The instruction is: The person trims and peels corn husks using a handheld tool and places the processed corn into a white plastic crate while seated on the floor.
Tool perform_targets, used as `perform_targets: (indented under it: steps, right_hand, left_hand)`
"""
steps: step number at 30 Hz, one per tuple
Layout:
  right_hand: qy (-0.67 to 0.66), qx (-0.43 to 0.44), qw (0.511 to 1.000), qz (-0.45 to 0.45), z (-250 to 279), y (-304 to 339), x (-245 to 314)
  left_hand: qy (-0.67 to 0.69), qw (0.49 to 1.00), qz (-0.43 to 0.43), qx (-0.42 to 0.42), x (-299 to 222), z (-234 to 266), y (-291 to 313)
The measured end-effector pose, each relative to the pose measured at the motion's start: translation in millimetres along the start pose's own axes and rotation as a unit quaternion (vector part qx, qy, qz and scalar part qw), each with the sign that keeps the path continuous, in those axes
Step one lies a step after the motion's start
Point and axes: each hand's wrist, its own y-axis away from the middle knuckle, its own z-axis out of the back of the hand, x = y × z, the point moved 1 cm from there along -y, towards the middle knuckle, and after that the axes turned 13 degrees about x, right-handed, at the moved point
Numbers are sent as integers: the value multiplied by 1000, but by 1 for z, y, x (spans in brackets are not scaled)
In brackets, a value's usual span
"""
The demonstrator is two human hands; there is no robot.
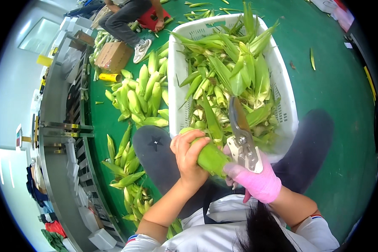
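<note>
An ear of corn in its green husk lies across the person's lap, just below the near rim of a white plastic basket. That basket, at twelve o'clock from the ear, is heaped with stripped husks and leaves. At ten o'clock a pile of unhusked cobs covers the green floor, and more cobs lie at eight o'clock beside a grey conveyor frame. Far off at eleven o'clock another person's shoe rests beside a cardboard box.

The left hand is bare, its fingers wrapped firmly around the ear's upper end. The right hand, in a pink glove, touches the ear's lower end and grips metal shears, whose blades point up toward twelve o'clock over the basket rim.
</note>
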Motion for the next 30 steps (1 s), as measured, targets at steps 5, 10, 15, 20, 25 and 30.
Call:
perform_targets:
  steps: [5,10,15,20,25,30]
  right_hand:
    - [-11,19,998,64,4,-3,0]
    - [-294,87,948,86,3,3,-16]
    - [-363,47,930,44,2,3,-20]
    - [-331,-19,940,84,4,-6,-24]
    - [-138,46,977,156,-2,-15,-30]
    - [-149,50,974,164,1,-15,-23]
  left_hand:
    - [185,980,47,51,-5,-6,6]
    - [683,666,200,223,-9,-6,24]
    - [751,572,265,197,-20,-9,32]
    - [179,953,187,155,-26,25,16]
    - [111,975,186,44,-39,30,13]
    - [141,987,79,-25,-16,15,4]
